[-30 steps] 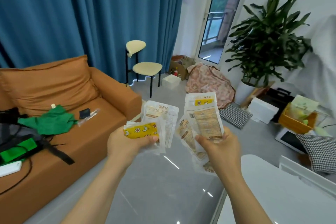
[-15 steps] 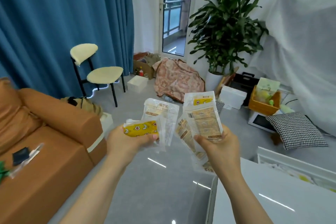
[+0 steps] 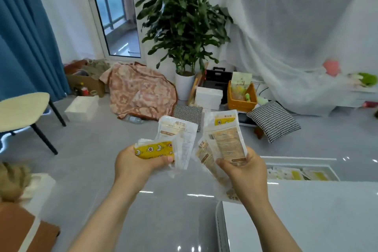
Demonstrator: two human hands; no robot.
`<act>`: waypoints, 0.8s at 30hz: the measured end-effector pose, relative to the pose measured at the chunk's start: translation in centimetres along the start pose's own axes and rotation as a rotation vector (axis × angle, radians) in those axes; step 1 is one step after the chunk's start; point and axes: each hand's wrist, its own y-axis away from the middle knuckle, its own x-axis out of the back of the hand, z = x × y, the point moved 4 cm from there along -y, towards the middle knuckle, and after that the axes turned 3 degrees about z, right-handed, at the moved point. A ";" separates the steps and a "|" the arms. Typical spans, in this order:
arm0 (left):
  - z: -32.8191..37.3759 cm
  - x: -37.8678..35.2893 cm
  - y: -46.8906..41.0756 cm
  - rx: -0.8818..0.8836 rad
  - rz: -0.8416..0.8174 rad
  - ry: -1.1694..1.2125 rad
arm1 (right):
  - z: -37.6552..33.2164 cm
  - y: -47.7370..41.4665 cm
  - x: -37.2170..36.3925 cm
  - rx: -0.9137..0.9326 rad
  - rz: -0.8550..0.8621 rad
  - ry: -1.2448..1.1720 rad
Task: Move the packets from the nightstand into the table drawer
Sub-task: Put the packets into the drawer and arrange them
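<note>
My left hand (image 3: 135, 164) grips a bunch of packets: a yellow one with a cartoon print (image 3: 154, 149) in front and a white printed one (image 3: 179, 135) behind it. My right hand (image 3: 244, 172) holds a second fan of white and tan packets (image 3: 225, 139), thumb across their lower edge. Both bunches are held up over the grey floor. The white table (image 3: 296, 215) fills the lower right. Past its far edge the open drawer (image 3: 299, 174) shows, with several packets lying in it. The nightstand is out of view.
A cream chair (image 3: 22, 108) stands at the left and an orange sofa corner (image 3: 24, 231) at the bottom left. Ahead on the floor are a pink blanket heap (image 3: 141, 92), a potted plant (image 3: 184, 26), white boxes, an orange basket (image 3: 242, 98) and checked cushions (image 3: 273, 120).
The view has swung to the right: the sofa and chair slid off to the left, and the white table and its open drawer came into sight. Both hands kept their packets.
</note>
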 end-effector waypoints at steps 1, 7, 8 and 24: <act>0.2 -1.0 -1.9 -0.002 -0.032 -0.012 | 0.3 -1.2 -0.4 -0.016 0.029 0.000; 1.6 -8.2 -10.4 -0.007 -0.174 -0.074 | 1.8 -8.2 -0.3 -0.085 0.156 0.050; 1.9 -9.6 -11.7 -0.014 -0.199 -0.081 | 2.1 -9.5 -0.2 -0.092 0.180 0.054; 8.1 -34.0 -28.4 -0.129 -0.460 -0.249 | 5.8 -33.5 4.6 -0.182 0.397 0.021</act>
